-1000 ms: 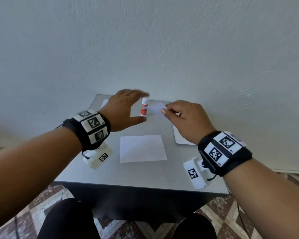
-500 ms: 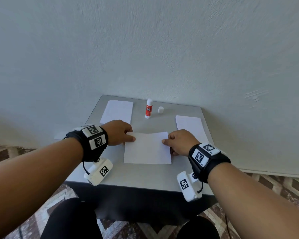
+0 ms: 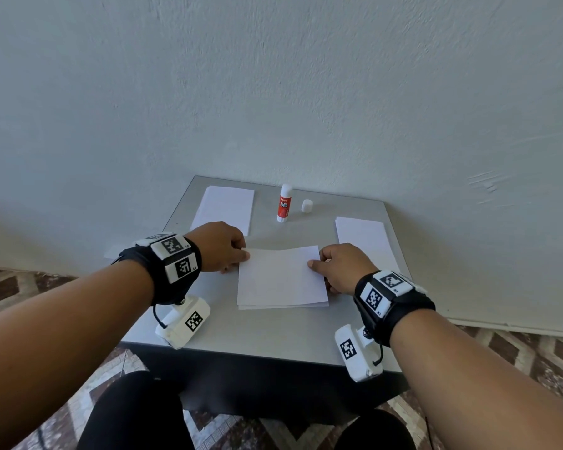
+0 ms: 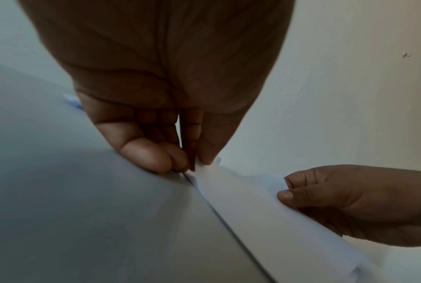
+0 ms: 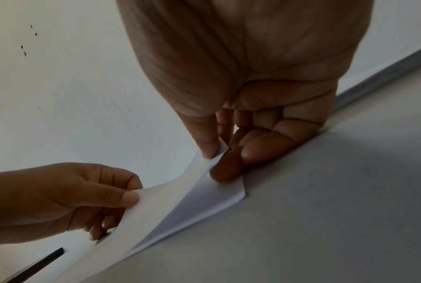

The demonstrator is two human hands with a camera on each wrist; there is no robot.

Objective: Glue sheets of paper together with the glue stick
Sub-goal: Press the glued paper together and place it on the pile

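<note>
**Laying the top sheet square**

On the grey tabletop, the top sheet hovers over the sheet beneath; the left hand pinches its left edge, the right hand its right; best lower one edge first, align the corners, then smooth outward; beyond stands the uncapped glue stick, its cap beside it.

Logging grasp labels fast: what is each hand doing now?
Left hand: pinching the top white paper sheet.
Right hand: pinching the same sheet's opposite edge.

glue stick label too small to read, lower sheet mostly covered
</note>
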